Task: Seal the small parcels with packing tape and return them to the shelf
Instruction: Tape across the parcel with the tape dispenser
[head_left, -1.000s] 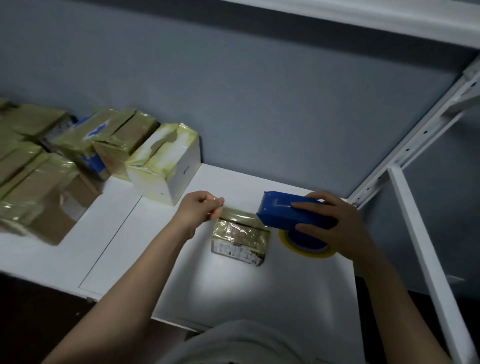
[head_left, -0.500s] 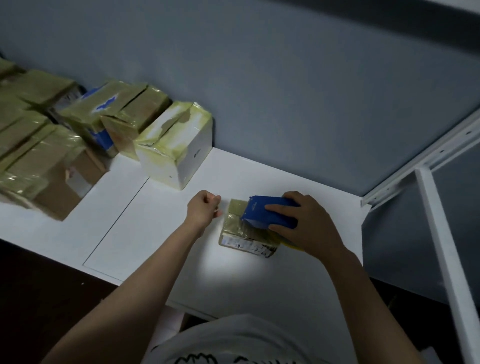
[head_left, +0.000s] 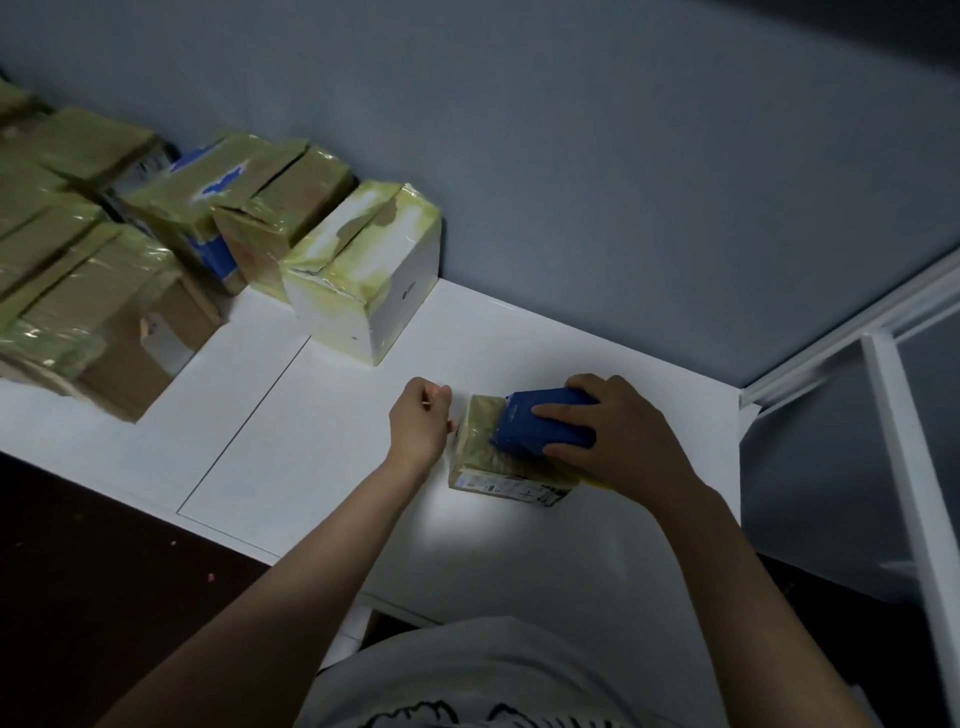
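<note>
I am watching through the head camera, and the small parcel (head_left: 493, 460) is lying flat on the white desk (head_left: 322, 467), just toward 3 o'clock from the middle of my view. Its top is looking glossy and yellowish, and a printed label is showing on the side facing me.

The right hand (head_left: 618, 441) is coming in from 4 o'clock and gripping the blue tape dispenser (head_left: 540, 423), fingers wrapped over its top. The dispenser is pressing down on the parcel's upper face, covering the 2 o'clock half of it. A thin yellow sliver, the tape roll (head_left: 597, 483), is peeking out under that hand at 5 o'clock.

The left hand (head_left: 418, 421) is sitting just beside the parcel at its 9 o'clock, fingers curled tight and thumb meeting forefinger. It is pinching the tape end (head_left: 458, 415), a faint clear strip running to the parcel's near edge.

At 11 o'clock from the parcel, well apart, a white box (head_left: 363, 291) wrapped in yellowed tape is standing against the blue-grey wall (head_left: 571, 156). Further round at 9 to 10 o'clock, a stack of taped cardboard boxes (head_left: 93, 291) is crowding the desk. A white metal frame (head_left: 904, 467) is rising at 3 o'clock.
</note>
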